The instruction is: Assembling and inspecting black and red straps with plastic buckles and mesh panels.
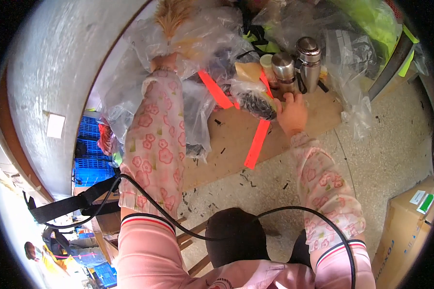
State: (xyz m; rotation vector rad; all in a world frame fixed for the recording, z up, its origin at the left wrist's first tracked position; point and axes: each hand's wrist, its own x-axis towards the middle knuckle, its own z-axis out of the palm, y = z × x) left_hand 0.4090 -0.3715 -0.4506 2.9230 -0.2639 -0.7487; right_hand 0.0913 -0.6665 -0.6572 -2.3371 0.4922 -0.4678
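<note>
My left hand [165, 61] reaches to the far left among clear plastic bags [197, 26]. Just beyond it stands a tuft of straw-coloured bristles [172, 18]; the fingers are mostly hidden, so a grip on it cannot be made out. My right hand [292, 114] has its fingers apart, its thumb against the end of a dark bundle [256, 104] wrapped in clear plastic. Bright orange-red strips [257, 144] lie under and beside that bundle. Two steel thermos flasks [284, 72] stand just past my right fingertips, with a pale-lidded jar [267, 65] beside them.
A brown board [236, 139] carries these things, scattered with small dark scraps. Yellow-green material [371, 19] in plastic lies at the far right. Blue crates [92, 154] stand at left, a cardboard box [404, 231] at lower right. A black cable [318, 212] crosses before me.
</note>
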